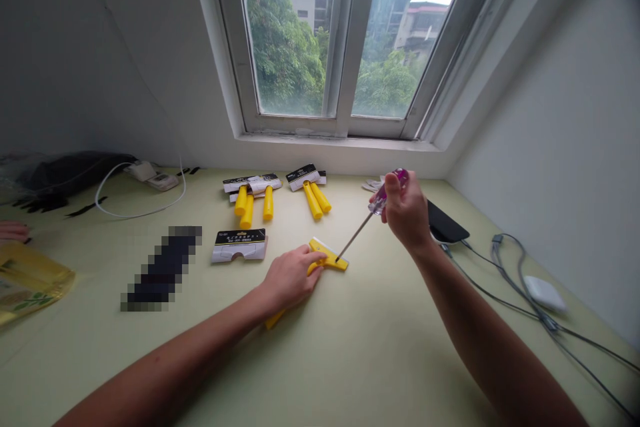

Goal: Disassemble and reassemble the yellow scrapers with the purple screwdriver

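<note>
My left hand (295, 275) is closed around a yellow scraper (333, 260) that lies on the table, its wide head toward the right and its handle end showing below my wrist. In my right hand (407, 210) is a screwdriver (357, 235) with a clear and purple handle. The shaft slants down to the left, and its tip meets the scraper's head. Beyond my left hand lies a black and white packaging card (240, 245) with a notch in its lower edge.
Several packaged yellow-handled scrapers (269, 203) lie near the window. A pixelated dark shape (163, 270) is on the left, past it a yellow bag (30, 280) and part of another hand (14, 231). On the right are a black device (447, 221), cables (525, 310) and a white case (545, 293).
</note>
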`<state>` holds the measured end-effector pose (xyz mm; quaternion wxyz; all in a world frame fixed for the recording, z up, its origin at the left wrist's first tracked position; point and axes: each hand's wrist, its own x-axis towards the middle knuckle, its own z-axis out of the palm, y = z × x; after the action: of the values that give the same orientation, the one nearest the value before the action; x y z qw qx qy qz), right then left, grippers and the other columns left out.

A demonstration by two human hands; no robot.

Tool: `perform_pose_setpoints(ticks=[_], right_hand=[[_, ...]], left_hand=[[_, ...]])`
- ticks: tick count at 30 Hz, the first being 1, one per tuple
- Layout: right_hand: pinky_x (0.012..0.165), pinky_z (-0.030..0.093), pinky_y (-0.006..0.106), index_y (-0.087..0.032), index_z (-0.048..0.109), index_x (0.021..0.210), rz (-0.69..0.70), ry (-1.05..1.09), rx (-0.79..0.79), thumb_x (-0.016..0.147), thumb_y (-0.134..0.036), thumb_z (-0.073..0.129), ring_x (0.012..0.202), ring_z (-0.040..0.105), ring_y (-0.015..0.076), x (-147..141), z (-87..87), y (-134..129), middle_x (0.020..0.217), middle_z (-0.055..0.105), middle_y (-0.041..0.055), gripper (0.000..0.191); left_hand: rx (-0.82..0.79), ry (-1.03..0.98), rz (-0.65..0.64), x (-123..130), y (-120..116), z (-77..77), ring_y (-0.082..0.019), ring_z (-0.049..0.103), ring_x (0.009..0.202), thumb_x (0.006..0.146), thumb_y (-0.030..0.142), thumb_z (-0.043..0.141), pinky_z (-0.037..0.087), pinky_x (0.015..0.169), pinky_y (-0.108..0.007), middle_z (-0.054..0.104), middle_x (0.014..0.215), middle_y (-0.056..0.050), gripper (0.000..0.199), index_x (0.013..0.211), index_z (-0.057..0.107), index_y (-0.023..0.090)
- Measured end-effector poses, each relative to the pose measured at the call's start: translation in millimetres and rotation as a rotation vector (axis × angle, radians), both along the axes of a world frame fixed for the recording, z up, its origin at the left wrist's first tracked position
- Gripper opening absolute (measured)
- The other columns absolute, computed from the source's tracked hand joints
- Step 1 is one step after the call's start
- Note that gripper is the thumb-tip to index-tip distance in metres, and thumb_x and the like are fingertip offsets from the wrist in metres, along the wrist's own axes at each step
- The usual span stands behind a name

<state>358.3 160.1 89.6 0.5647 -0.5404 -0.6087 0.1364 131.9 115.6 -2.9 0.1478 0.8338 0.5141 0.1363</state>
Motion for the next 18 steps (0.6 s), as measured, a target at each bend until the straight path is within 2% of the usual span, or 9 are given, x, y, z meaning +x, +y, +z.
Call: perform_pose_setpoints(ticks=[2, 4, 7, 11, 14, 18], right_hand=[[0.039, 0.042, 0.022, -0.022, 0.045, 0.088, 0.026, -0.05, -0.006, 0.09, -0.056, 0.047, 0.038, 0.054, 0.0119, 0, 4.8, -3, 0.063, 0.065, -0.0009, 0.034], [0.046, 0.046, 0.023, -0.022, 0.05, 0.088, 0.102, -0.142, 0.019, 0.088, -0.053, 0.052, 0.05, 0.061, 0.0143, -1, 12.2, -8, 0.069, 0.066, 0.0008, 0.032], [0.057, 0.05, 0.025, -0.021, 0.056, 0.098, 0.218, -0.282, 0.06, 0.087, -0.046, 0.056, 0.065, 0.065, 0.0166, -8, 26.3, -21, 0.077, 0.067, 0.0023, 0.028], [0.065, 0.05, 0.027, -0.022, 0.051, 0.113, 0.366, -0.405, 0.032, 0.087, -0.029, 0.055, 0.065, 0.064, 0.0146, -17, 41.5, -33, 0.081, 0.068, 0.0007, 0.027], [0.064, 0.051, 0.028, -0.023, 0.042, 0.114, 0.492, -0.304, -0.015, 0.084, -0.017, 0.049, 0.065, 0.063, 0.014, -15, 42.4, -31, 0.085, 0.067, -0.0001, 0.032], [0.061, 0.052, 0.031, -0.024, 0.04, 0.113, 0.374, -0.23, 0.024, 0.084, -0.02, 0.047, 0.063, 0.062, 0.0145, -4, 34.6, -21, 0.097, 0.064, 0.0035, 0.031]], left_hand=[[-0.002, 0.005, 0.0, 0, 0, 0.6, -0.018, 0.062, 0.081, 0.092, 0.042, 0.042, 0.042, 0.064, -0.027, 0.063, 0.097, -0.001, 0.033, 0.117, 0.062, 0.036], [-0.006, 0.004, -0.003, 0, 0, 1.3, -0.018, 0.062, 0.082, 0.092, 0.042, 0.042, 0.042, 0.064, -0.027, 0.063, 0.097, -0.001, 0.033, 0.118, 0.062, 0.036], [-0.016, -0.006, -0.014, 0, 0, 2.2, -0.018, 0.062, 0.083, 0.093, 0.042, 0.042, 0.042, 0.066, -0.027, 0.063, 0.099, -0.001, 0.033, 0.119, 0.062, 0.036], [-0.031, -0.023, -0.028, 0, 2, 2.2, -0.018, 0.062, 0.084, 0.092, 0.041, 0.044, 0.044, 0.072, -0.027, 0.063, 0.103, -0.002, 0.033, 0.119, 0.062, 0.034], [-0.027, -0.034, -0.037, 0, 2, 1.5, -0.018, 0.062, 0.086, 0.093, 0.039, 0.044, 0.045, 0.075, -0.027, 0.062, 0.106, -0.002, 0.033, 0.118, 0.063, 0.033], [-0.022, -0.03, -0.037, 0, 0, 1.3, -0.018, 0.062, 0.085, 0.092, 0.038, 0.045, 0.045, 0.076, -0.028, 0.062, 0.104, -0.002, 0.032, 0.118, 0.063, 0.032]])
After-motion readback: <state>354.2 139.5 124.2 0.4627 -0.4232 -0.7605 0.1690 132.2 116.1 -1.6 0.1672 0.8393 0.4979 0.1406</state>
